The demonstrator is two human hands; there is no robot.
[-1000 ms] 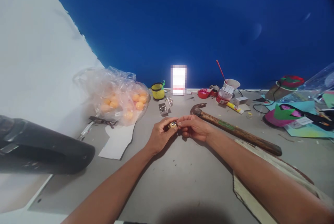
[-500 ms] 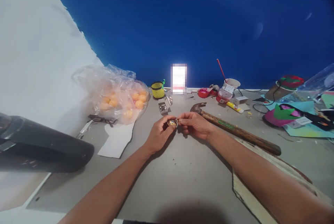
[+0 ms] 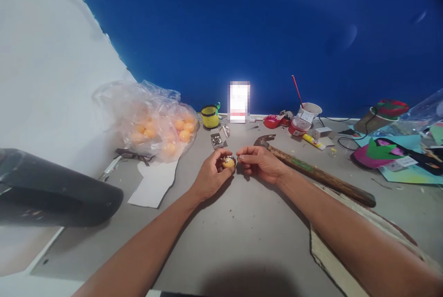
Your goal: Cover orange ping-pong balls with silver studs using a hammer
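Between our two hands, low over the desk, is a small orange-yellow ball with shiny metallic bits across its upper side. Our left hand grips it from 8 o'clock, fingers curled around its far side and thumb on the near side. We cannot tell whether the ball touches the desk.

Our right hand is just beside the ball at 3 o'clock, apart from it, with thumb and forefinger brought together in a pinch; we cannot make out whether anything small sits between them.

Taking the ball as the clock's centre, we have an open little box of metal tacks near it at 11 o'clock, with a yellow cup farther out the same way. A bright, blurred-out upright rectangle stands at 12. The claw hammer has its head at 2 o'clock, its wooden handle slanting out to between 3 and 4, beyond our right wrist. Clear plastic bags with orange balls inside lie at 10, dark-framed glasses at 9, and a white paper piece between 8 and 9.
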